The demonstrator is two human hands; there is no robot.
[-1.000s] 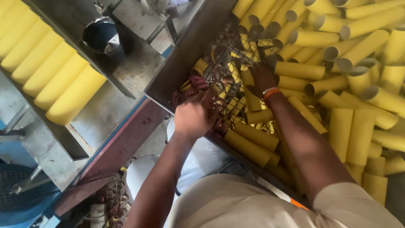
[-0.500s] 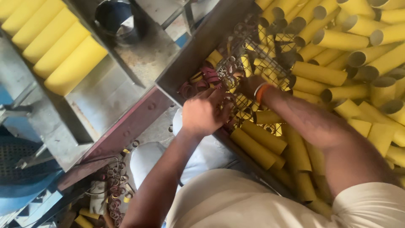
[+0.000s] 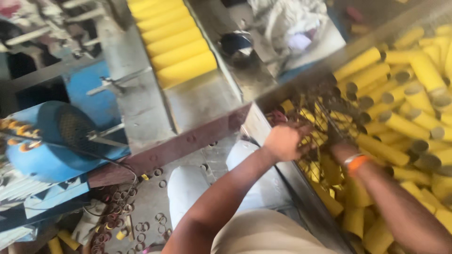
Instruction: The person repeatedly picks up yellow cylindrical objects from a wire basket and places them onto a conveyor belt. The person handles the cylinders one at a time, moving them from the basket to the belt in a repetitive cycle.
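Shifted rightward, left hand [image 3: 285,141] fingers curl gripping wire mesh [image 3: 325,117]; right hand [image 3: 340,149] grip hidden.

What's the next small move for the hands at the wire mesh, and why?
Probably lift a yellow tube free with the right hand. That hand is already buried in the wire mesh among the tubes, and the left hand grips the mesh edge, steadying it.

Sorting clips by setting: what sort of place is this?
Probably a small factory or workshop: a bin of yellow tubes, a row of yellow tubes on a metal machine bed, and a blue motor.
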